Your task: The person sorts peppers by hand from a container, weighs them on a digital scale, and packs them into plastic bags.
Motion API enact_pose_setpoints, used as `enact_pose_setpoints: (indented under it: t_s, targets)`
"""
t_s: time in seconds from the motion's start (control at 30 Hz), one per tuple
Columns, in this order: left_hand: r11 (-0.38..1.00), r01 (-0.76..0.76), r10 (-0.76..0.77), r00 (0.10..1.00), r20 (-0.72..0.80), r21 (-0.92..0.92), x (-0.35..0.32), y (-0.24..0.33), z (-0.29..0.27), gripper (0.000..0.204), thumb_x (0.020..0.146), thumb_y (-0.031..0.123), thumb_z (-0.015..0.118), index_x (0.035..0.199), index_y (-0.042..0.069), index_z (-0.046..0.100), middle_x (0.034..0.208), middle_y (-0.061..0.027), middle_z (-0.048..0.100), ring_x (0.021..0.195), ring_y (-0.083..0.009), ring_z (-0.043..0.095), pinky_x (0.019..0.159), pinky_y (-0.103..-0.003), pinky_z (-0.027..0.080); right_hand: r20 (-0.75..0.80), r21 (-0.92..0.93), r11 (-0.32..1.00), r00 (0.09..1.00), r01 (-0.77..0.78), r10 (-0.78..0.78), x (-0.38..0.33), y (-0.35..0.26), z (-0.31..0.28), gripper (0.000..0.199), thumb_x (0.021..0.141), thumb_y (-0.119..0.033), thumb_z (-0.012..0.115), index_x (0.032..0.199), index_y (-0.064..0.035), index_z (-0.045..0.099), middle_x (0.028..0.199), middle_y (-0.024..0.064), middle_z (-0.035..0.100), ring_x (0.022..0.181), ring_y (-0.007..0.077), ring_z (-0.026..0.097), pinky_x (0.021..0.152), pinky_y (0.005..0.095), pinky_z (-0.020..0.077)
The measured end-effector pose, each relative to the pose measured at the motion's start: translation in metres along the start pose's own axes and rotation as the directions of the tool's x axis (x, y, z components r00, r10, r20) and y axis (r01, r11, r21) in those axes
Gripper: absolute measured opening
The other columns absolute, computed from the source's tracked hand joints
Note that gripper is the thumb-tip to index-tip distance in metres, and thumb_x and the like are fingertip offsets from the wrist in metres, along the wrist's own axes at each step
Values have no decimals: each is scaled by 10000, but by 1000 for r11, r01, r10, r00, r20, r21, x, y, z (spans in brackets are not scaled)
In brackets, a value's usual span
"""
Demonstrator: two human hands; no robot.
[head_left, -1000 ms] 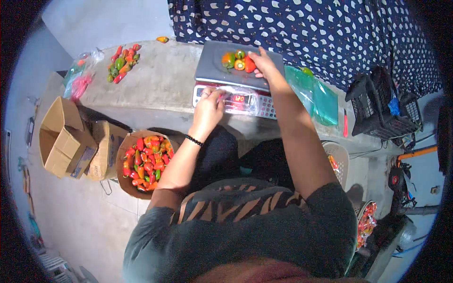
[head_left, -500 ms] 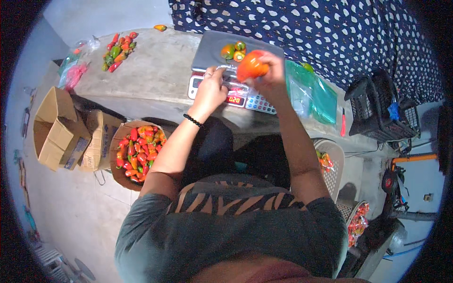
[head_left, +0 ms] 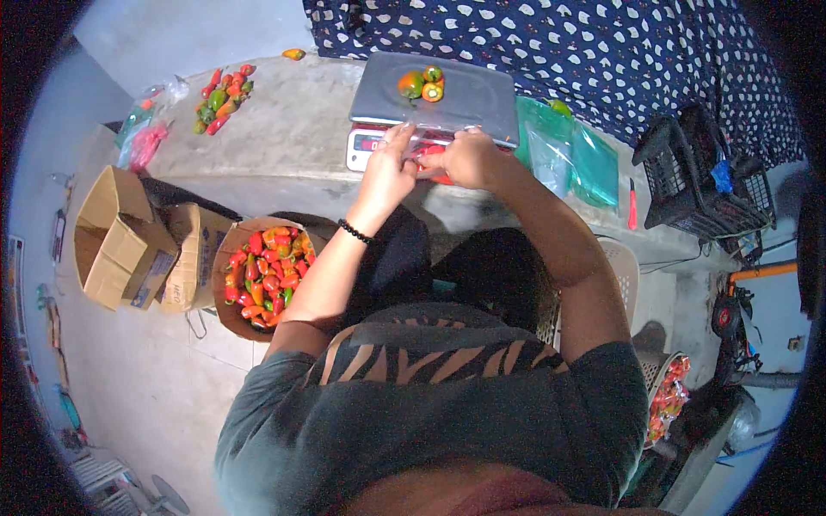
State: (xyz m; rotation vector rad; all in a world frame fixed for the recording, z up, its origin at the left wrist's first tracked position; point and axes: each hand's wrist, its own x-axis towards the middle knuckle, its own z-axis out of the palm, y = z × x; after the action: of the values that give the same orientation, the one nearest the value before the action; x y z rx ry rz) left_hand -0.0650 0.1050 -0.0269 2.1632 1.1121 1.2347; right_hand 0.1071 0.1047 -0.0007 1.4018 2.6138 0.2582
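Note:
Over the front of the digital scale (head_left: 358, 148), my left hand (head_left: 391, 168) pinches a clear plastic bag (head_left: 416, 140). My right hand (head_left: 471, 160) curls around a red pepper (head_left: 435, 163) at the bag, low between both hands; how far it sits inside cannot be made out. My fingers partly cover the pepper and the scale's display and keys. Beyond my hands, the grey weighing plate (head_left: 379, 90) carries a few green-and-orange peppers (head_left: 412, 84).
Left on the concrete counter (head_left: 284, 112) lies a pepper pile (head_left: 225, 101). Below stand a box of peppers (head_left: 265, 273) and cardboard boxes (head_left: 120, 245). Rightward are green plastic bags (head_left: 594, 168), a red-handled knife (head_left: 632, 206), a black crate (head_left: 688, 189) and a basket of bagged peppers (head_left: 669, 400).
My right hand has lowered the pepper from above the plate's right side to the bag near my left hand. My left hand stays at the scale's front with the bag.

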Motion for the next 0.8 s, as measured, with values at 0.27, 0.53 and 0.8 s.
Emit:
enact_pose_setpoints:
  t_s: [0.27,0.53,0.8]
  targets:
    - [998,35,-32,998,57,-50,-37,-5,-19,463,680,-27,458,1141,-43,495,1187,-253,472,1133,-354,447,955,-363,364,-272,548,834,956,61,108,2,-28,25,341,660,-314,645,914,-99,575,698,143,589,712,333,592,630,427,471]
    - [982,189,-184,962,200,-9,-103,-22,-37,492,704,-19,485,1195,-10,461,1232,-236,444,1173,-346,412,976,-362,335,6,574,818,1000,-14,13,5,-99,54,514,643,-368,686,989,-46,485,940,209,563,922,350,542,782,431,430]
    - [884,465,-455,829,325,50,-122,-30,-33,531,704,-13,500,1230,-3,430,1142,-226,523,1057,-287,533,872,-333,424,-187,747,610,964,265,-190,4,-103,84,581,593,-114,725,1103,-63,452,1048,153,522,972,306,515,866,369,405]
